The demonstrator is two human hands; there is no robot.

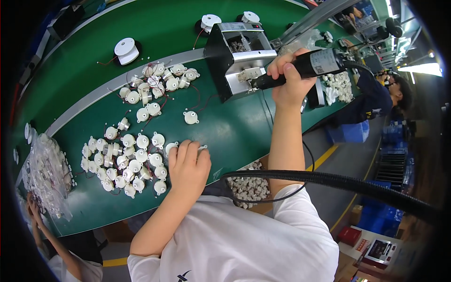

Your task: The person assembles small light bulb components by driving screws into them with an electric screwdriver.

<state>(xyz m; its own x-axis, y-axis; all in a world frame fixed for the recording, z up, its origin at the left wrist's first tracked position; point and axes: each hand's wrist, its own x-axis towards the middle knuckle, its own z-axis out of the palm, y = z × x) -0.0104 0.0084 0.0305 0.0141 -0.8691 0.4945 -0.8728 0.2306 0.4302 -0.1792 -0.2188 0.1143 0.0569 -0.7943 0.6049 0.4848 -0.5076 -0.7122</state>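
Observation:
My right hand is wrapped round a black electric screwdriver, with its cable trailing off to the right. The screwdriver's tip is at the front of a black and silver screw feeder, which has screws in its top tray. On the green table, my left hand has its fingers curled down over a small white round part; only its edge shows past the fingers. Another such part lies beside the outer fingers. To the left spreads a group of similar white parts with thin red and black wires.
More wired white parts lie farther back, before a metal rail. White round fixtures stand on the green belt. A bag of parts is at left, near another person's hands. A box of small parts sits below the table edge.

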